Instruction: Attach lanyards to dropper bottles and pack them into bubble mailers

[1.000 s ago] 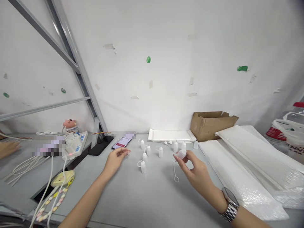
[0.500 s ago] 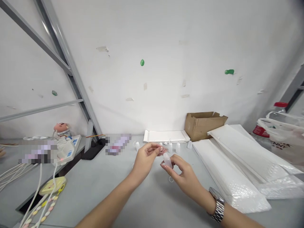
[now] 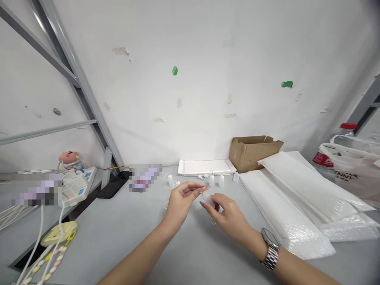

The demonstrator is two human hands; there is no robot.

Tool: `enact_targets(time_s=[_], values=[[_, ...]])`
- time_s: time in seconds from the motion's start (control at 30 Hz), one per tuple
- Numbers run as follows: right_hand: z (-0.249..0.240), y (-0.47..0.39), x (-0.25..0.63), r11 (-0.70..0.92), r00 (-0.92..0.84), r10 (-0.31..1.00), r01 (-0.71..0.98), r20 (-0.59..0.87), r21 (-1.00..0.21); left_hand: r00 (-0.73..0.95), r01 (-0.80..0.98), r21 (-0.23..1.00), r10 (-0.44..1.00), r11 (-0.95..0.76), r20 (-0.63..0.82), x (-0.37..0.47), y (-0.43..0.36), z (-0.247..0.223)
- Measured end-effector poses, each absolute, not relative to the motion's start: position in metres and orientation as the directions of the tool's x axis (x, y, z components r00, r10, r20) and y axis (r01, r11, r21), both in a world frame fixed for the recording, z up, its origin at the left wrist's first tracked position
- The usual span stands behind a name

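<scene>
My right hand pinches a small translucent white bottle above the grey table. Closed at the top of that bottle, my left hand has its fingertips on a part too small to make out. A small ring shows just below my right hand. Behind my hands several similar small bottles stand on the table, among them one with a looped cap and one further right. Small white caps lie beside them.
A flat white package and an open cardboard box are against the wall. White bubble mailers lie at right, near a plastic bag. At left are a power strip, cables and a yellow case.
My left fingertips have come down onto the top of the bottle, which is now more tilted. The whole view has shifted slightly.
</scene>
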State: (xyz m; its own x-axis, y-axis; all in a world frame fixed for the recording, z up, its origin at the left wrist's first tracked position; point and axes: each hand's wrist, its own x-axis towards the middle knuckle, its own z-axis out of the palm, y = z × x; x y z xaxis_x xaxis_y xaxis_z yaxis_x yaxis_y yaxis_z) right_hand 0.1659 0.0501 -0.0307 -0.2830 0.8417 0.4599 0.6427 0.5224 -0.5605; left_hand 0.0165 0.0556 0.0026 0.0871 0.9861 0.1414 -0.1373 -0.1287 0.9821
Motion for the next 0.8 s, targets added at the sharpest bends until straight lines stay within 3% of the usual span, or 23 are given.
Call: enact_targets(time_s=[0.3,0.5,0.7,0.8], values=[[-0.04,0.051,0.166,0.655,-0.331,0.669,0.686,0.665,-0.317,0.122,-0.189,0.981,0.99,-0.042,0.066,0.024,0.051,0.002],[-0.03,0.049,0.168,0.743,-0.262,0.577,0.562,0.773,-0.363,0.092,-0.386,0.922,0.994,-0.02,0.059,0.023,0.053,0.0],[-0.034,0.046,0.168,0.768,-0.296,0.42,0.62,0.858,-0.162,0.117,-0.557,0.828,0.993,0.06,0.006,0.032,0.047,-0.004],[-0.036,0.044,0.168,0.773,-0.272,0.418,0.608,0.867,-0.182,0.14,-0.57,0.819,0.99,0.061,0.023,0.034,0.046,-0.008]])
